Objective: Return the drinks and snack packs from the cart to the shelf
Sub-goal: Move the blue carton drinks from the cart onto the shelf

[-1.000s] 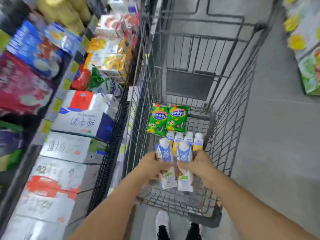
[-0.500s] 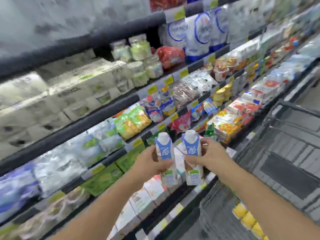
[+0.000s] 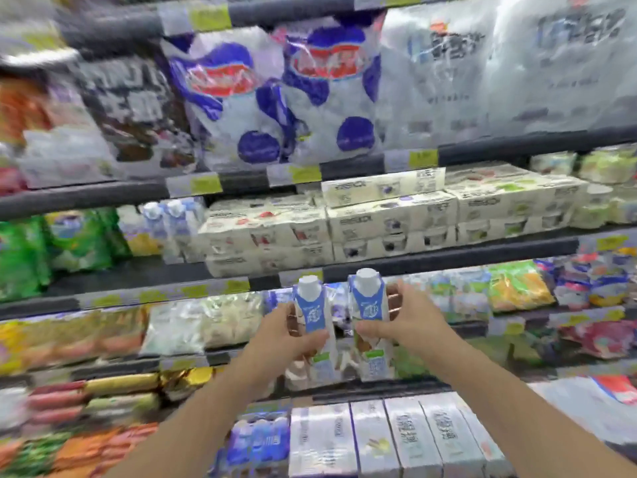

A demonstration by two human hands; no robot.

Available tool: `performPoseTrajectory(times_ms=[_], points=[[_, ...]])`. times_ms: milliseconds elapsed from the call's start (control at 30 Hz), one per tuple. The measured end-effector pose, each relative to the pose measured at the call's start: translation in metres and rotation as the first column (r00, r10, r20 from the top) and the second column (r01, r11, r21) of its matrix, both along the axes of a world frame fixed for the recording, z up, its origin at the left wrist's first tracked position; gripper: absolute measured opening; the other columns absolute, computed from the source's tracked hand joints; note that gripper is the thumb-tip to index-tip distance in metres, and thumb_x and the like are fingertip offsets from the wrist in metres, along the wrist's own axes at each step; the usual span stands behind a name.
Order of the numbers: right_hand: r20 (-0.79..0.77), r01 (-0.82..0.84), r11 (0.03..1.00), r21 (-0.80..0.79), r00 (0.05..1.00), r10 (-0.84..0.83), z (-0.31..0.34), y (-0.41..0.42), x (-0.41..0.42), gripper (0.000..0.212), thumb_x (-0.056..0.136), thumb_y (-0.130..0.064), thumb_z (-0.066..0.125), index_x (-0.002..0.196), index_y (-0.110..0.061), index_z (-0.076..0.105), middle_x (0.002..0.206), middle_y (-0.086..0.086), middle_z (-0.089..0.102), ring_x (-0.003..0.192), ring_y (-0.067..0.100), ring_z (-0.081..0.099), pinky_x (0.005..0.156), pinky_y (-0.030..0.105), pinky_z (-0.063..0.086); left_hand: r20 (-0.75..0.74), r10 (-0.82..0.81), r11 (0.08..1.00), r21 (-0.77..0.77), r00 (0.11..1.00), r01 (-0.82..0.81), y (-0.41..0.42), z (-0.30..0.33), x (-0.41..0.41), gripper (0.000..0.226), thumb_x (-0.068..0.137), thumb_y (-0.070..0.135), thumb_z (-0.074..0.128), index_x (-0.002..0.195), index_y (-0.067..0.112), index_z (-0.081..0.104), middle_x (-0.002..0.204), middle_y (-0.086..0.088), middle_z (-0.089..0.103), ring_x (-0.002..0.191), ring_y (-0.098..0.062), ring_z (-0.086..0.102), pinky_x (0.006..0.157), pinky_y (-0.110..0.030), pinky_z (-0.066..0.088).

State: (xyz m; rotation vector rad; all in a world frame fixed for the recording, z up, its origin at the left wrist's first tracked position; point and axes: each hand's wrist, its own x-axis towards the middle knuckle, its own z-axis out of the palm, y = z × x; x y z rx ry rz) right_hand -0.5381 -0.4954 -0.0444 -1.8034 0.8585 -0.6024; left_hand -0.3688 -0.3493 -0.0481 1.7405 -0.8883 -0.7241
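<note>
Two tall wedge-topped cartons, glossy blue-and-white, round white caps up, long axes upright, just below the shelf rail (image 3: 448, 258). Left hand (image 3: 286, 334) wrapped round left carton (image 3: 314, 319); right hand (image 3: 401, 320) clasping right carton (image 3: 369, 305).

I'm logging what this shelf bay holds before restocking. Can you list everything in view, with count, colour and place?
cartons in hand: two, blue and white with white caps, upright, centre, in front of the shelves
shelf cartons: a few, same blue and white, second shelf, left
big bags: two, white with blue spots, top shelf
white bags: count unclear, top shelf, right
cup packs: stacked, count unclear, cream, second shelf, centre to right
green packs: several, second shelf, far left
boxes: a row, white, bottom, centre
left hand: holds the left carton
right hand: holds the right carton
</note>
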Motion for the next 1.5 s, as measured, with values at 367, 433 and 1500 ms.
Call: performPoseTrajectory(times_ms=[367, 433, 1500], points=[[0.021, -0.261, 0.957, -0.126, 0.964, 0.265, 0.051, 0.145, 0.232, 0.055, 0.063, -0.028, 0.093, 0.105, -0.020, 0.059, 0.095, -0.006, 0.071, 0.086, 0.009, 0.066, 0.073, 0.028, 0.052, 0.112, 0.299, 0.954, -0.033, 0.948, -0.297, 0.166, 0.037, 0.187, 0.037, 0.077, 0.025, 0.083, 0.108, 0.026, 0.063, 0.098, 0.002, 0.075, 0.087, -0.018, 0.073, 0.081, -0.041, 0.061], [0.051, -0.272, 0.951, -0.149, 0.958, 0.282, 0.061, 0.144, 0.258, 0.047, 0.067, -0.025, 0.092, 0.099, -0.022, 0.058, 0.091, -0.008, 0.069, 0.082, 0.005, 0.064, 0.066, 0.021, 0.047, 0.084, 0.330, 0.944, -0.058, 0.940, -0.326, 0.166, 0.043, 0.211, 0.037, 0.077, 0.024, 0.083, 0.108, 0.024, 0.063, 0.100, 0.000, 0.074, 0.090, -0.019, 0.072, 0.083, -0.041, 0.060], [-0.138, 0.034, 0.941, -0.336, 0.987, -0.085, 0.054, 0.095, 0.447, 0.055, 0.080, -0.019, 0.081, 0.122, -0.016, 0.045, 0.110, -0.001, 0.063, 0.101, 0.023, 0.060, 0.088, 0.036, 0.049, 0.362, 0.270, 0.963, -0.106, 0.892, -0.249, 0.060, 0.046, 0.403, 0.037, 0.073, 0.023, 0.085, 0.104, 0.022, 0.064, 0.094, 0.009, 0.070, 0.086, -0.010, 0.067, 0.071, -0.026, 0.053]])
